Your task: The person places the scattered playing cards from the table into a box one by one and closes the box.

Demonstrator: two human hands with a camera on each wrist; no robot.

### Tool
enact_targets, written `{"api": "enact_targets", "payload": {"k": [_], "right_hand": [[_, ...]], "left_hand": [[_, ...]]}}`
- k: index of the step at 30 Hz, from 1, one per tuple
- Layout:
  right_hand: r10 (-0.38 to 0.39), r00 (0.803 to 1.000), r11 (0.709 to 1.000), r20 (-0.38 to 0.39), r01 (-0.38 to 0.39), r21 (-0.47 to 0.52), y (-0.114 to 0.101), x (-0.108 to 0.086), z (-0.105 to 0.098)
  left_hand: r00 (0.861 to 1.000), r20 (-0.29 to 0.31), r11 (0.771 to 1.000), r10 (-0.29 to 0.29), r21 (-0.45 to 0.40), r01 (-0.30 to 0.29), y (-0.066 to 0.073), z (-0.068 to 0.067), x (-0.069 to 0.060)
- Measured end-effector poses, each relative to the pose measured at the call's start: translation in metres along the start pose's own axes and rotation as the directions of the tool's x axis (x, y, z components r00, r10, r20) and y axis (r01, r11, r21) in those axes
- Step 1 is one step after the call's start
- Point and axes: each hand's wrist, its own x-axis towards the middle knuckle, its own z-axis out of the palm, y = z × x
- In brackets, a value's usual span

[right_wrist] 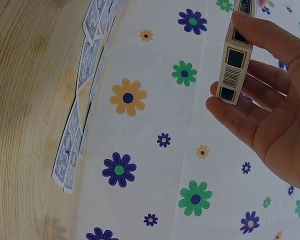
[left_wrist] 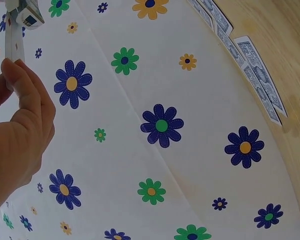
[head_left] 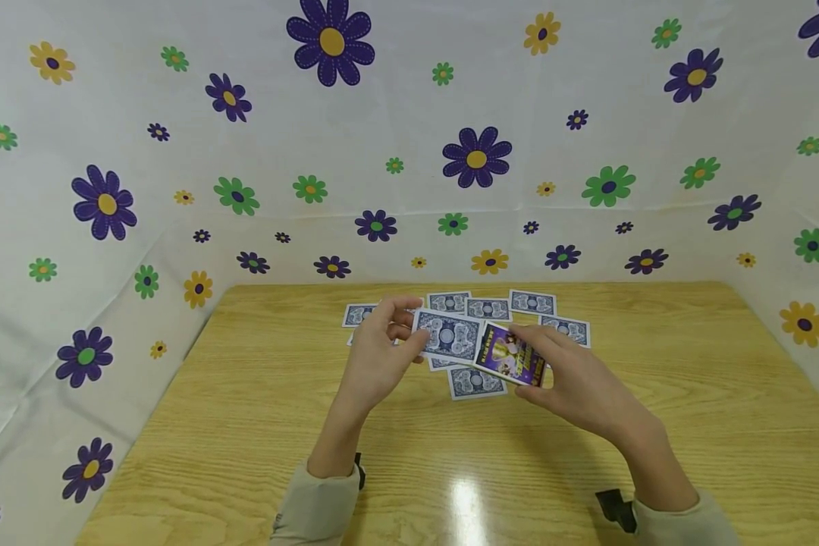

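Observation:
My left hand (head_left: 378, 353) pinches a blue-backed card (head_left: 448, 336) between thumb and fingers, held above the table; its other end meets the card box. In the left wrist view the left hand (left_wrist: 22, 120) has the card (left_wrist: 14, 42) edge-on at its fingertips. My right hand (head_left: 580, 375) grips a small purple card box (head_left: 510, 355), tilted, its printed face up. The right wrist view shows the right hand (right_wrist: 275, 90) with thumb and fingers around the box (right_wrist: 234, 65), its barcode side visible. Whether the card is partly inside the box, I cannot tell.
Several blue-backed cards lie on the wooden table (head_left: 246, 425) beyond and below the hands, among them one card (head_left: 476, 383) nearest me and another card (head_left: 532, 302) at the back. A flowered white cloth (head_left: 396, 114) stands behind the table and along both sides.

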Motion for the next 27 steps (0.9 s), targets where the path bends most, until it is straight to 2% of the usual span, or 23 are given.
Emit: {"api": "enact_targets", "payload": {"k": [9, 17, 27], "right_hand": [[-0.006, 1.000, 1.000, 0.001, 0.006, -0.016, 0.0001, 0.0000, 0.0009], [-0.005, 1.000, 1.000, 0.006, 0.005, -0.029, -0.0009, 0.0004, 0.0022], [-0.007, 1.000, 0.999, 0.005, 0.007, -0.034, -0.0007, 0.0004, 0.0033]], "left_hand": [[0.999, -0.034, 0.998, 0.010, 0.064, -0.008, 0.0037, 0.0017, -0.0016], [0.999, -0.020, 0.994, 0.034, 0.106, -0.031, 0.0032, 0.0022, -0.0025], [0.999, 0.005, 0.998, 0.040, 0.044, -0.040, -0.0013, 0.0040, -0.0017]]}}
